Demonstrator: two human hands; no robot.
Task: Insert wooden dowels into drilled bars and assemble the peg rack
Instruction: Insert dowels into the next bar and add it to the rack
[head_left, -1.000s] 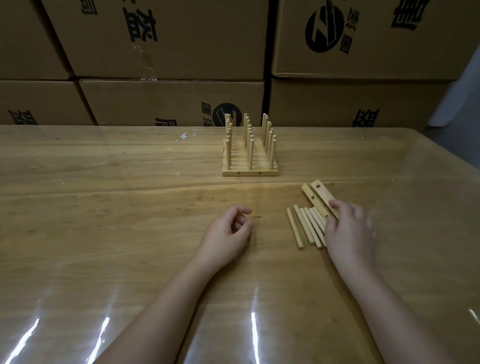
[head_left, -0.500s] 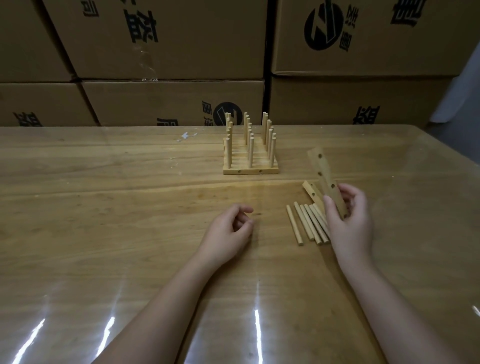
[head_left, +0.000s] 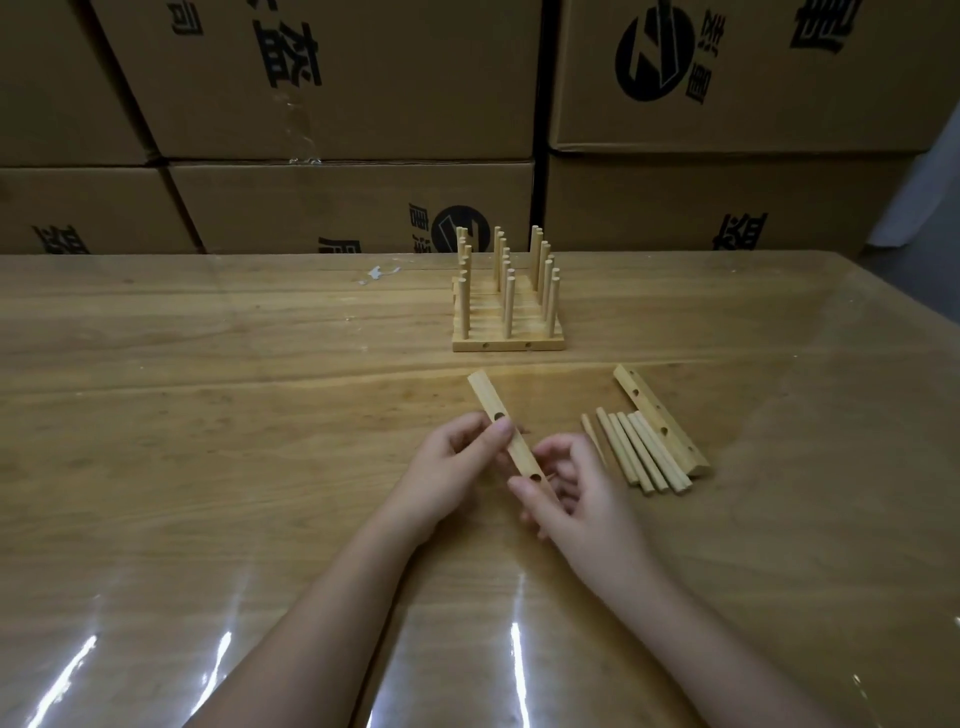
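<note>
Right hand (head_left: 582, 499) is bringing the drilled bar (head_left: 519, 453) over to centre frame, left hand (head_left: 441, 467) joining, both hands' fingers (head_left: 501, 428) pinching it, ready for the loose dowels (head_left: 641, 452).

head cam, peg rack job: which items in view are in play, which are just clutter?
In play:
- held drilled bar, gripped by the left hand and the right hand
- second drilled bar on the table
- loose dowels beside it
- assembled peg rack

Lying about:
- cardboard boxes behind the table
- white scrap
</note>
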